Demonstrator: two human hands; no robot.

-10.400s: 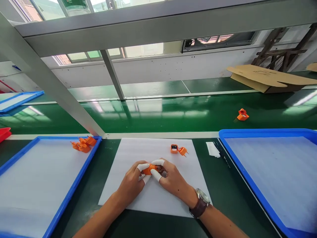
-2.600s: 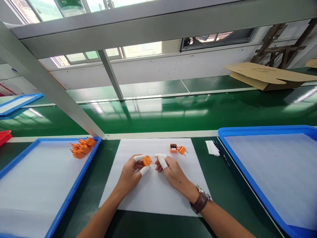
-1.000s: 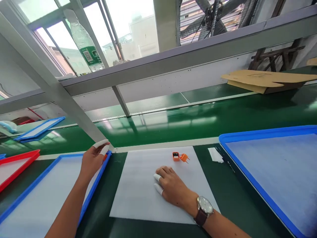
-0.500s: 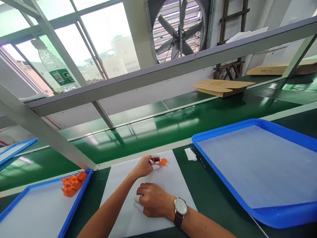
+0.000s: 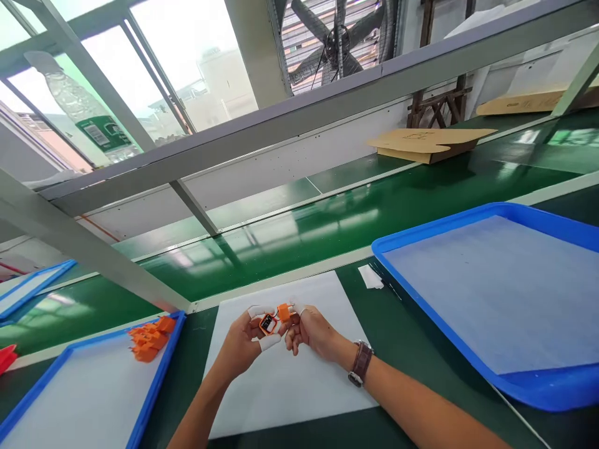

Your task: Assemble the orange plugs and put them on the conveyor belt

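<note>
Two small orange plastic parts, seemingly linked by short dark wires, are held over a white sheet (image 5: pixel 299 380). My left hand (image 5: pixel 241 346), with white finger covers, pinches an open orange housing (image 5: pixel 268 324) that has a black and white piece inside. Between the fingers of my right hand (image 5: pixel 316 337) is an orange block (image 5: pixel 283 312) with thin prongs. The right fingertips partly hide it. A watch with a brown strap (image 5: pixel 360 363) is on the right wrist.
On the left, a blue-rimmed tray (image 5: pixel 154 390) bears a pile of orange parts (image 5: pixel 150 340). A larger blue tray (image 5: pixel 435 333) lies on the right, with white scraps (image 5: pixel 370 277) beside it. A grey post (image 5: pixel 107 262) rises behind the left tray.
My right hand has risen from the sheet to the orange block and now holds it. My left hand has turned the housing, its open side showing. The view has tilted down slightly.
</note>
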